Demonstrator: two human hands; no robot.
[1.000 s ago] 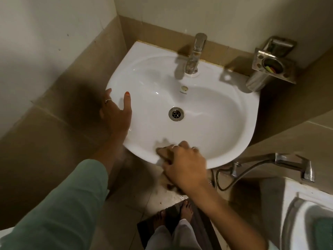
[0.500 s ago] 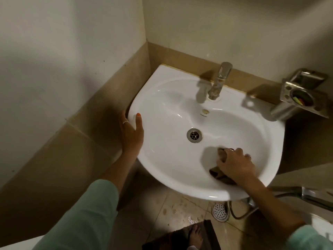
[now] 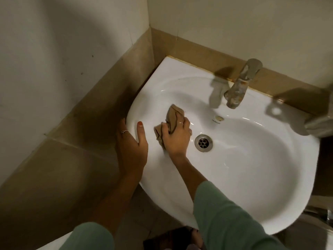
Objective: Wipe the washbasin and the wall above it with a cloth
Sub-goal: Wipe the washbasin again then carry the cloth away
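Note:
A white washbasin (image 3: 252, 174) is fixed in a corner, below a pale wall (image 3: 234, 20) with a tan tile band. My right hand (image 3: 177, 137) presses a crumpled beige cloth (image 3: 172, 117) against the inside left slope of the bowl, just left of the metal drain (image 3: 203, 142). My left hand (image 3: 132, 141) grips the basin's left rim, thumb on top and fingers down the outside. A metal tap (image 3: 240, 87) stands at the back of the basin.
The left wall (image 3: 54, 51) runs close beside the basin, with tan tiles (image 3: 63, 150) lower down. A metal holder (image 3: 322, 123) sits at the right edge, partly cut off. Floor tiles and a dark mat (image 3: 171, 239) lie below.
My right hand has carried the cloth from the front rim, through the right side of the bowl, across to the left side beside the drain. My left hand has stayed on the left rim.

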